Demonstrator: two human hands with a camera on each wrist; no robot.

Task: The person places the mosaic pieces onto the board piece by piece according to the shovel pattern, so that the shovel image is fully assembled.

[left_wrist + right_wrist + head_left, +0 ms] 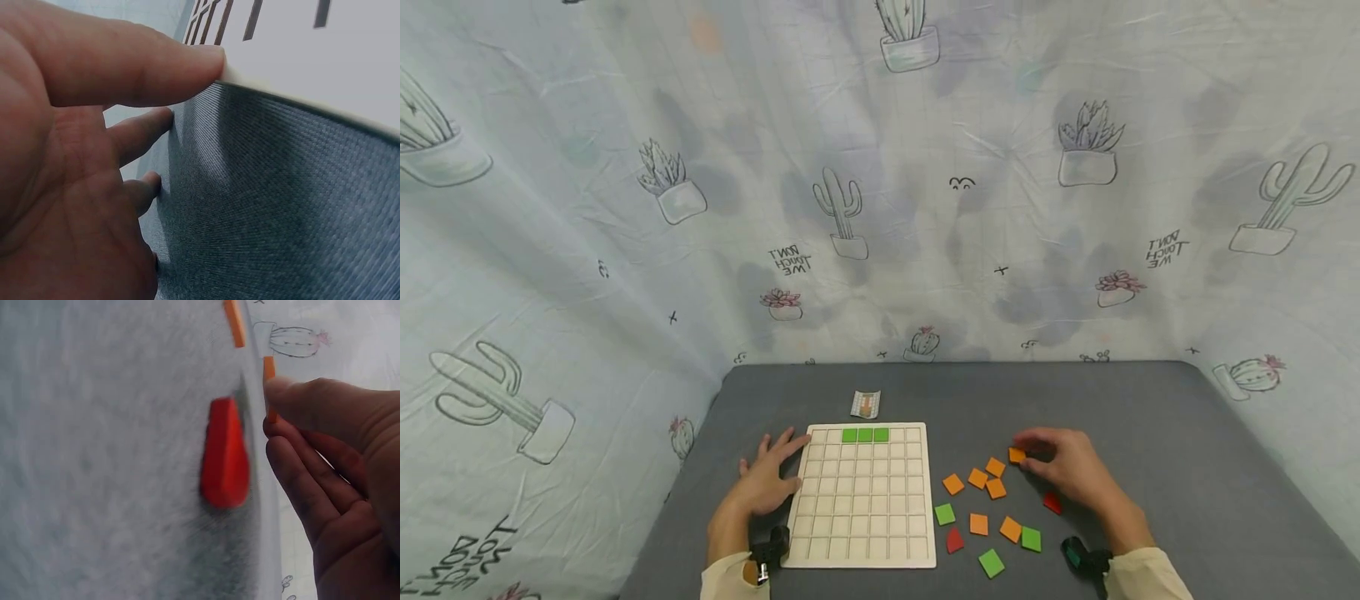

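In the head view my left hand lies with spread fingers at the left edge of a pale gridded board. Its thumb touches the board's edge in the left wrist view, while the other fingertips rest on the grey cloth. Three green square tiles sit side by side in the board's top row. My right hand pinches a thin orange square tile between thumb and fingers, to the right of the board. Below that hand lies a red piece.
Several loose orange tiles lie right of the board, among green tiles and another red piece. A small printed card lies behind the board. A cactus-patterned curtain hangs along the table's back and sides.
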